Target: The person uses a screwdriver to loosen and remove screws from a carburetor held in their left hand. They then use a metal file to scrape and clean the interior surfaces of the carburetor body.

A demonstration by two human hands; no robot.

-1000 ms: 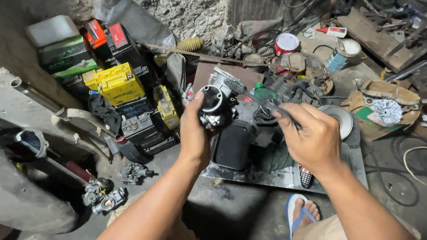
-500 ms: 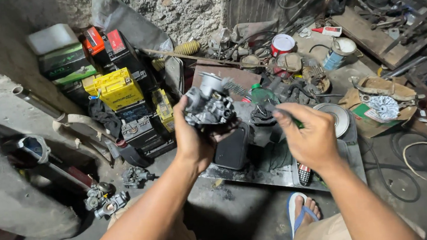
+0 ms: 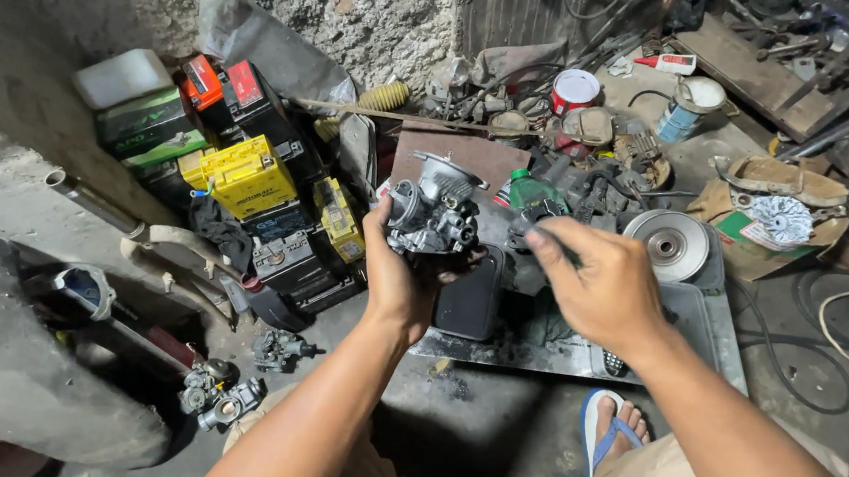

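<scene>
Nearest, at six o'clock, a foot in a blue-strapped flip-flop sandal (image 3: pixel 609 425) rests on the dirty concrete floor (image 3: pixel 478 434). Just above it the right hand (image 3: pixel 602 286) is pinched narrow around a thin dark tool (image 3: pixel 544 232) whose tip I cannot make out. The left hand (image 3: pixel 397 275) is closed on the grey cast-metal carburettor (image 3: pixel 433 213), which a second ago sat lower over the flat steel tray (image 3: pixel 512 352) and now is lifted and turned toward the tool, so its fittings face the right hand. Beyond, at two o'clock, lies a round silver pulley disc (image 3: pixel 672 243); at ten o'clock a stack of yellow and black batteries (image 3: pixel 252 191) leans against the rough wall.
</scene>
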